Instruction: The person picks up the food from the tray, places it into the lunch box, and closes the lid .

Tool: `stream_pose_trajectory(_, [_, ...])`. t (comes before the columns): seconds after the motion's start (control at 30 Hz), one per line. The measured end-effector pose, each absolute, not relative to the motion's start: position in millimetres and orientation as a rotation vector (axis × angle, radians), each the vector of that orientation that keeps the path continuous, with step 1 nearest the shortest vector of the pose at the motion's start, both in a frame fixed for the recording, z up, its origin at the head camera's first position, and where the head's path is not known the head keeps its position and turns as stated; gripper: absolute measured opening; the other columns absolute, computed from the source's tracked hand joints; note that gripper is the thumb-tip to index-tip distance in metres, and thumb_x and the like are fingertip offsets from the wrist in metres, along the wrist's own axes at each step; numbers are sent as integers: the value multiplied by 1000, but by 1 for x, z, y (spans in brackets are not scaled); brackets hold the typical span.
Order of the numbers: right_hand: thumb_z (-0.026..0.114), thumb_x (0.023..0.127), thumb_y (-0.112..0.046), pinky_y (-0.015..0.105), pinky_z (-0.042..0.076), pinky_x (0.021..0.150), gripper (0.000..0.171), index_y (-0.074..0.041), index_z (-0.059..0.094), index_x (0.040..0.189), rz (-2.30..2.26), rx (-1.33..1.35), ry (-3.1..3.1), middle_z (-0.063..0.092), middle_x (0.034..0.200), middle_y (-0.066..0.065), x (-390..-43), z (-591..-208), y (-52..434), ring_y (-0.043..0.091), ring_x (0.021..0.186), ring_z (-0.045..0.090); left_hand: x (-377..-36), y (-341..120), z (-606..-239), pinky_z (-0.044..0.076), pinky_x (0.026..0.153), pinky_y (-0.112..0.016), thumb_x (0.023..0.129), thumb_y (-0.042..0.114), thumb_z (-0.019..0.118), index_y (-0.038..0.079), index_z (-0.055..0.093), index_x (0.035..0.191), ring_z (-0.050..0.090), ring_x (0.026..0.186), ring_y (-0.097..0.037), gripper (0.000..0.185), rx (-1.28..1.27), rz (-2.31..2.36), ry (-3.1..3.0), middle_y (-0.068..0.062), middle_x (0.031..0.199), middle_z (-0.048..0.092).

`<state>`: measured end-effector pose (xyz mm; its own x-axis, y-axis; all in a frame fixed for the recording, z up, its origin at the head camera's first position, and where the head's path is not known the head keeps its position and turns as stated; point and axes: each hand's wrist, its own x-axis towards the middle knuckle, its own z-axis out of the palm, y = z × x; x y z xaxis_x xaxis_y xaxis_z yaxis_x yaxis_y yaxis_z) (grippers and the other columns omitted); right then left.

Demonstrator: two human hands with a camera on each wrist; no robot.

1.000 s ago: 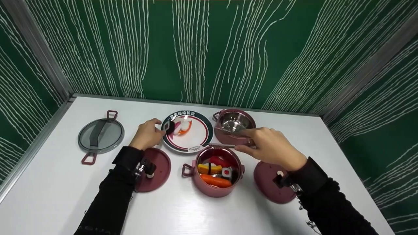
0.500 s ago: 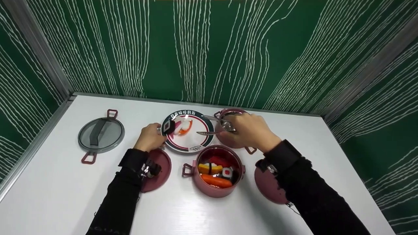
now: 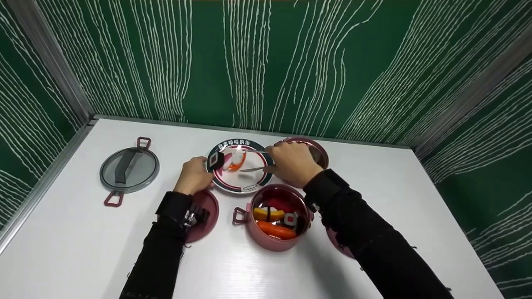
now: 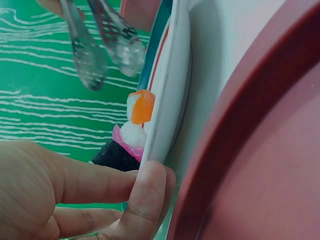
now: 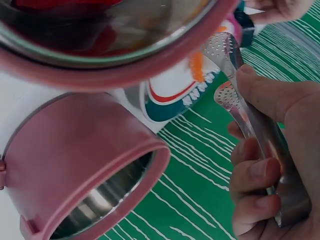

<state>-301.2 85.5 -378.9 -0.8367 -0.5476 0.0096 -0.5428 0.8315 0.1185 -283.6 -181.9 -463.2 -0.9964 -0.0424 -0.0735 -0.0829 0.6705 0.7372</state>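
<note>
A round plate (image 3: 249, 182) with a dark rim and red ring lies mid-table and carries toy sushi: an orange-and-white piece (image 3: 236, 162) and a black roll (image 3: 216, 160). My left hand (image 3: 195, 176) pinches the plate's left rim (image 4: 167, 95), fingers curled at the edge next to the black roll (image 4: 114, 156). My right hand (image 3: 291, 162) grips metal tongs (image 3: 254, 168), whose perforated tips (image 4: 107, 45) hover over the plate by the orange piece (image 4: 142, 106). In the right wrist view the tongs (image 5: 240, 95) stand slightly apart with nothing between them.
A pink pot (image 3: 275, 218) full of toy food stands in front of the plate. An empty pink pot (image 3: 311, 151) is behind my right hand. Pink lids (image 3: 203, 214) (image 3: 337, 243) lie under both forearms. A grey glass lid (image 3: 129, 169) lies at the left. Green walls enclose the table.
My right hand has carried the tongs left from over the near pot and the empty pot to above the plate. The left hand has stayed on the plate's rim.
</note>
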Motion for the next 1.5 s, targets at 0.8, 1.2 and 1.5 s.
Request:
stream_pose_trajectory(0.8, [76, 100, -41, 53, 65, 73, 38, -4, 80, 104, -276, 883, -2933, 78, 94, 18, -305, -401, 63, 37, 83, 75, -277, -186, -471, 52, 58, -15, 90, 0, 59, -11, 47, 155, 64, 58, -4, 67, -158, 1390, 2694, -30, 123, 71])
stream_pose_trajectory(1.2, [73, 104, -33, 42, 64, 76, 27, -9, 81, 113, -108, 842, -3010, 77, 93, 9, -303, -395, 76, 27, 81, 67, -279, -185, -466, 53, 54, -14, 91, 0, 62, -14, 43, 156, 63, 53, 1, 68, -159, 1423, 2675, -12, 97, 66])
stream_pose_trajectory(1.5, [76, 102, -31, 45, 65, 81, 29, -10, 82, 121, 180, 793, -3034, 80, 101, 9, -304, -396, 87, 27, 83, 68, -282, -185, -467, 58, 55, -16, 93, -1, 63, -12, 43, 157, 66, 55, -1, 68, -176, 1492, 2614, -10, 99, 58])
